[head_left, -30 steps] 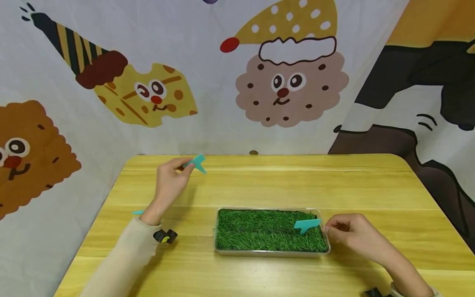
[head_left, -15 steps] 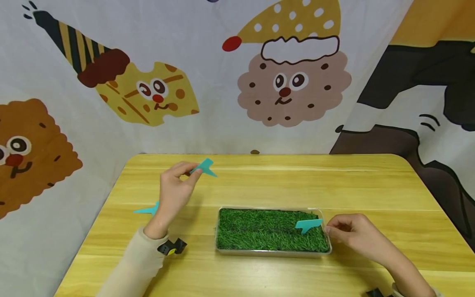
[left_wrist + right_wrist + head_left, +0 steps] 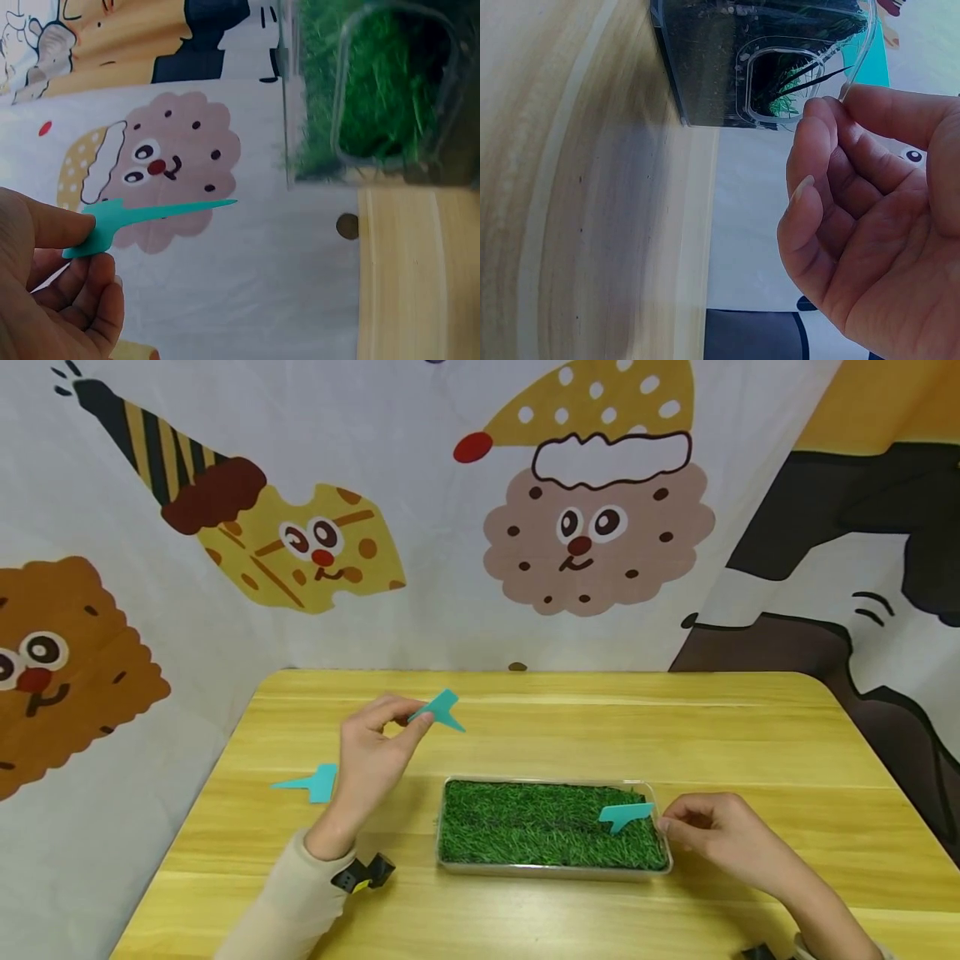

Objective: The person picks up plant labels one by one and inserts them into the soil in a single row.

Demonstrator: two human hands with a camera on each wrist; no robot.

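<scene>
Between thumb and fingers, my left hand (image 3: 375,760) pinches a teal T-shaped plant label (image 3: 444,708) by its wide head, raised over the table left of the box. Its pointed stem juts out in the left wrist view. My right hand (image 3: 720,831) pinches the right end rim of a clear plastic box (image 3: 551,871) with thumb and fingertips. Artificial-looking green grass (image 3: 525,822) fills the box. Another teal label (image 3: 626,814) stands in the grass near the right end, its stem partly hidden. Dark soil-like filling shows through the box wall in the right wrist view.
One more teal plant label (image 3: 321,783) lies flat on the wooden table (image 3: 585,727), just left of my left wrist. Behind the table hangs a cloth (image 3: 435,627) printed with cartoon biscuits. Black wrist cameras sit at both cuffs.
My left hand has moved right and slightly toward me with its plant label, uncovering the label lying on the table. The right hand stays at the box rim.
</scene>
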